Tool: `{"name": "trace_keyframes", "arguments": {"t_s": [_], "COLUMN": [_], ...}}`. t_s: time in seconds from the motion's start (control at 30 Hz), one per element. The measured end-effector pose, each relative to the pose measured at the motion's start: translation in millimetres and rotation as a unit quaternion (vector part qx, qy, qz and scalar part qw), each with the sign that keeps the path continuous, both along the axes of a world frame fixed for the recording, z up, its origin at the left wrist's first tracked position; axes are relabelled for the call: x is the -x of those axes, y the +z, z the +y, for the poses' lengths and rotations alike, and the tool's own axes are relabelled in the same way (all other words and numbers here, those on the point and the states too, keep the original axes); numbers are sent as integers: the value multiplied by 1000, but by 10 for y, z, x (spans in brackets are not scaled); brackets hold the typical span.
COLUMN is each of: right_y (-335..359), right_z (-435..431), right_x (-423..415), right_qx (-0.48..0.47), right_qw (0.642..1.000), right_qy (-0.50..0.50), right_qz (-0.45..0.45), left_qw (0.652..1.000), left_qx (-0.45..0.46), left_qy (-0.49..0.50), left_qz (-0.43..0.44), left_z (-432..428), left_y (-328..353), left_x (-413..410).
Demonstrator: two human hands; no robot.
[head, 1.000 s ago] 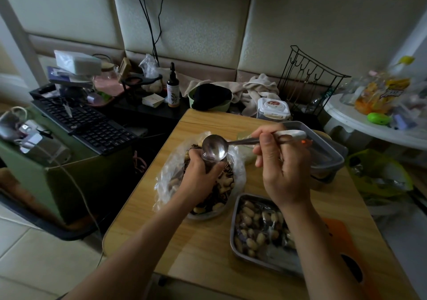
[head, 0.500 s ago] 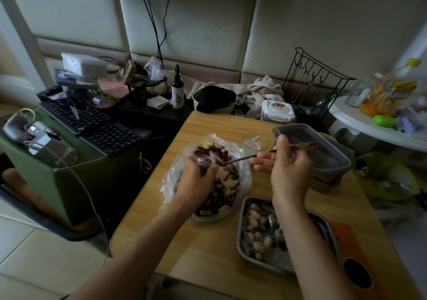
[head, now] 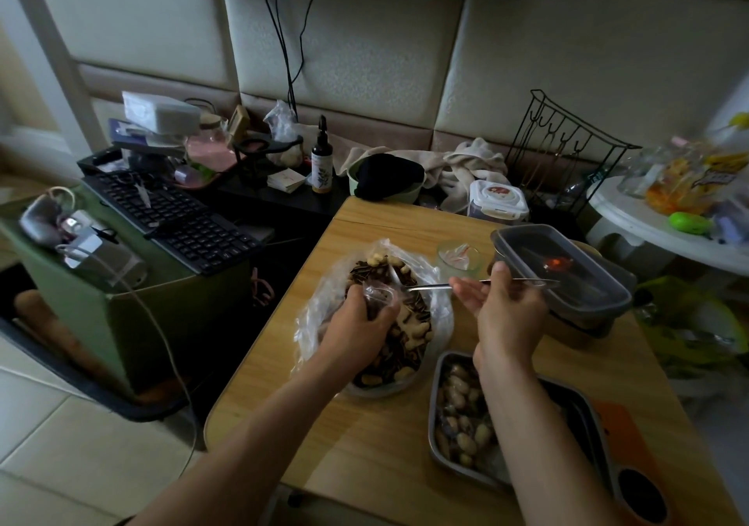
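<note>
A bowl lined with a clear plastic bag (head: 320, 306) holds peanuts and dark sunflower seeds (head: 409, 335) on the wooden table (head: 364, 440). My left hand (head: 360, 323) grips a small clear plastic cup (head: 379, 294) inside that bowl. My right hand (head: 506, 310) holds a metal spoon (head: 429, 287) by its handle, and the spoon's bowl end dips into the nut mix beside the cup. A metal tray (head: 435, 416) of peanuts lies under my right forearm.
A grey lidded container (head: 563, 270) stands at the right of the table, with a small glass dish (head: 458, 256) next to it. Keyboards (head: 178, 217) and clutter fill the left side. A wire rack (head: 567, 148) and a white side table (head: 648, 229) stand at the right.
The spoon has come down from above my left hand into the nut bowl, now lying level. My right hand has lowered and turned. My left hand has stayed in the bowl.
</note>
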State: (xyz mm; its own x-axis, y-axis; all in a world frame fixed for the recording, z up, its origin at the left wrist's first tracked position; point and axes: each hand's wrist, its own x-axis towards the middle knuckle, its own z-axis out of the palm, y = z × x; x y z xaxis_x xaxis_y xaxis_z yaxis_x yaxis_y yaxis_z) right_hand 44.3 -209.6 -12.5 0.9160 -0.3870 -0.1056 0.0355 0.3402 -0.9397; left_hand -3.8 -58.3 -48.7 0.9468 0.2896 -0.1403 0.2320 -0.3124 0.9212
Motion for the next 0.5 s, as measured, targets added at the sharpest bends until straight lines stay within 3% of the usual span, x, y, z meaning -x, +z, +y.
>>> {"name": "trace_keyframes", "arguments": {"t_s": [0.17, 0.3, 0.5], "right_y": [7, -13, -98], "right_z": [-2, 22, 52], "right_x": [66, 109, 92], "right_qx": [151, 290, 397], "right_qw": [988, 952, 902], "right_qy": [-2, 7, 64], "right_qz": [-45, -100, -156], "left_qw": [1000, 1000, 1000], "left_qx": [-9, -11, -11], "left_qy": [-10, -13, -4], "left_qz": [7, 9, 12], "left_z": [-10, -17, -38], "left_y": [16, 30, 40], "left_x": [8, 20, 19]}}
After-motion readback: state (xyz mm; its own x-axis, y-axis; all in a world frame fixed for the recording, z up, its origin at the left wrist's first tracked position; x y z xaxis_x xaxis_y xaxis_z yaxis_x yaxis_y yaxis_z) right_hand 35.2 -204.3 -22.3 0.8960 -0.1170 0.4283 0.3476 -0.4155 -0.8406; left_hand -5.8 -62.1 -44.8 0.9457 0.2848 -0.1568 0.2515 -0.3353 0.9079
